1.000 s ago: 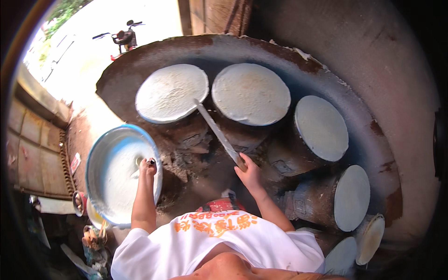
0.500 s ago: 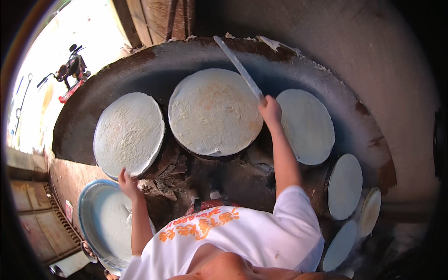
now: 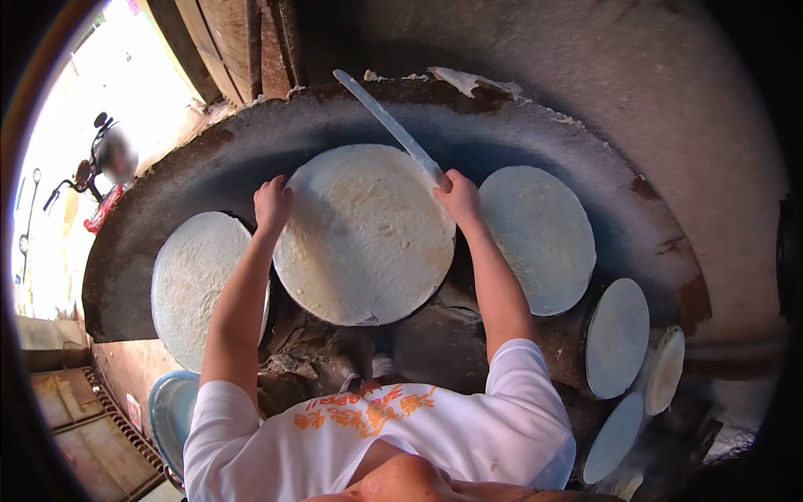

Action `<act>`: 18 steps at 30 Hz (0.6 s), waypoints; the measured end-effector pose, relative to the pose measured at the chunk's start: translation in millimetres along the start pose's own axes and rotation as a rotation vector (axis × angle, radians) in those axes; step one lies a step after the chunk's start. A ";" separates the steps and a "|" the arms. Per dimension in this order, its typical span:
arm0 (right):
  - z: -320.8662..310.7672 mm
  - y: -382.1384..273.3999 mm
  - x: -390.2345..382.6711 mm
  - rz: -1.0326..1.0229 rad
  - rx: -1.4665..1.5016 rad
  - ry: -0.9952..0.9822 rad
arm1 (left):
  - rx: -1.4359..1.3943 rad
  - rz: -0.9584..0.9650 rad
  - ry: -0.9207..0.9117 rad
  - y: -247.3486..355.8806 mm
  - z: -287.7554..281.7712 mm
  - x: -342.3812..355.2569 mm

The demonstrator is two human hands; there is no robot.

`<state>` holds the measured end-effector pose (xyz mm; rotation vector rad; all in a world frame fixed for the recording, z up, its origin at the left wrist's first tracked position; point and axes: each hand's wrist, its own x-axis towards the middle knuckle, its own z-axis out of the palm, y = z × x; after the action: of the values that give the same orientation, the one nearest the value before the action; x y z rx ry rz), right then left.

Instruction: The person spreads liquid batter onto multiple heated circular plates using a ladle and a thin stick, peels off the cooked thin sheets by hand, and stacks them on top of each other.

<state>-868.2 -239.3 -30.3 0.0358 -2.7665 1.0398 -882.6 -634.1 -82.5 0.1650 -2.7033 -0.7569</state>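
A large thin round pancake (image 3: 364, 238) covers the middle griddle, pale with faint browned patches. At its upper left rim my left hand (image 3: 273, 203) is closed, fingers curled against the pancake's edge; the fingertips are partly hidden. Opposite, at the upper right rim, my right hand (image 3: 457, 199) grips the end of a long flat spatula (image 3: 389, 125). Its blade points away to the upper left, over the dark surface beyond the griddle. Paler rounds lie on the griddles to either side, a left pancake (image 3: 194, 284) partly behind my left forearm and a right pancake (image 3: 539, 238).
Smaller coated griddles (image 3: 617, 339) curve round toward me on the right. A blue-rimmed basin (image 3: 171, 410) stands low at the left, partly behind my sleeve. A curved dark metal hood (image 3: 644, 209) rings the far side. Outside at the left stands a motorbike (image 3: 88, 171).
My left hand has moved from the left pancake, above the basin, up and right to the middle pancake's left rim. My right hand, holding the spatula, has shifted slightly left. The view has shifted.
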 end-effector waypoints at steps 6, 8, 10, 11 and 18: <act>-3.8 -24.7 -10.4 -0.145 -0.028 0.163 | -0.099 -0.002 0.011 17.4 -1.4 2.7; -13.0 -41.7 -19.2 -0.165 -0.058 0.282 | -0.187 0.003 0.077 25.9 -6.2 -6.8; -23.1 -61.3 -26.6 -0.157 -0.037 0.303 | -0.184 -0.014 0.117 28.5 -16.0 -12.0; -23.5 -67.2 -34.4 -0.133 -0.022 0.315 | -0.276 -0.007 0.189 27.4 -22.3 -17.5; -55.6 -95.1 -99.6 -0.131 0.087 0.428 | -0.766 0.029 0.213 32.0 -69.0 -46.5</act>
<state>-752.9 -278.8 54.5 0.0056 -2.3031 0.9978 -816.0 -631.1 -23.3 0.0170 -2.0407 -1.5864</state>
